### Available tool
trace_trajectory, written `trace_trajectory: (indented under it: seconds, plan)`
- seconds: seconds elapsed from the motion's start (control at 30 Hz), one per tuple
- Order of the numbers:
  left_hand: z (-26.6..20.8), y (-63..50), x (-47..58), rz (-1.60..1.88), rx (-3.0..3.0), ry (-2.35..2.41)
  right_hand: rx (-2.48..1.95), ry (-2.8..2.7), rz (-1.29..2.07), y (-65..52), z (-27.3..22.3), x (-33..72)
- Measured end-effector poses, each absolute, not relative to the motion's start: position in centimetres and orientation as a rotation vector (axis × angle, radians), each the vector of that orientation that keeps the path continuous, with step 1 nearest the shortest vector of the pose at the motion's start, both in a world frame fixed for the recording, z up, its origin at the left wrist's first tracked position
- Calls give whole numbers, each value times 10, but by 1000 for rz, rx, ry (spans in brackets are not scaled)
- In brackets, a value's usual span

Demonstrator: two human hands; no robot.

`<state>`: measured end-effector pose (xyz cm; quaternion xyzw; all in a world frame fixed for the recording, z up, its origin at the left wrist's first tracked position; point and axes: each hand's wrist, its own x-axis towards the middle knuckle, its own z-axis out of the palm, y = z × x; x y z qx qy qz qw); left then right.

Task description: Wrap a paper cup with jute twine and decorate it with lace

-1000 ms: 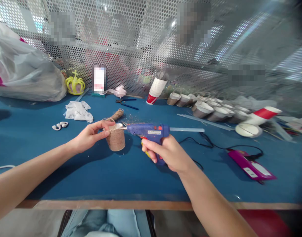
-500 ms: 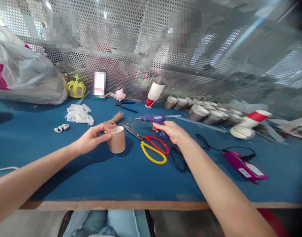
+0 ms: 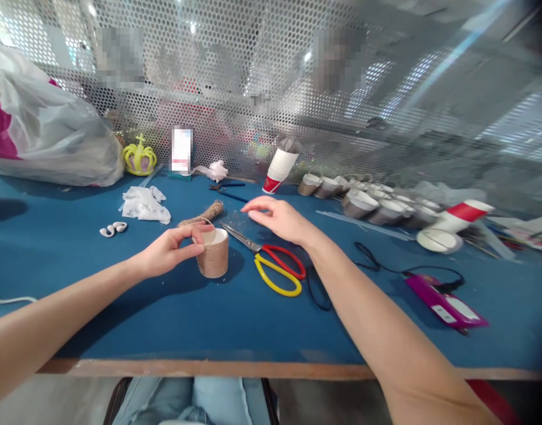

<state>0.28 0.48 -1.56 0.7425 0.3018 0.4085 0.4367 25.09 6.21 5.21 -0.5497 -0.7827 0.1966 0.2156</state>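
Far left of your hands, the plastic bag bears a magenta patch with white print too blurred to read. Beyond your left hand lies crumpled white material; that hand pinches the rim of the twine-wrapped cup, brown outside, white inside, upright on the desk between your hands. Scissors lie nearer you than your right hand, its fingers loosely extended, thumb slightly apart. Farther right, the purple box has white labels, illegible.
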Motion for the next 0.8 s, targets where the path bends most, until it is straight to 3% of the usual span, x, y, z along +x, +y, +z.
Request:
trace_trajectory:
  seconds: [0.07,0.13,0.4,0.8]
  plan:
    - [-14,4,2,999,1874,737,-975,-2514,640,53,64,229]
    - [-12,4,2,982,1899,724,-780,-2684,631,49,71,211]
    - [-3,2,-1,884,1845,680,-869,-3018,498,53,80,203]
    - [0,2,-1,895,1806,751,-970,-2522,608,10,68,236]
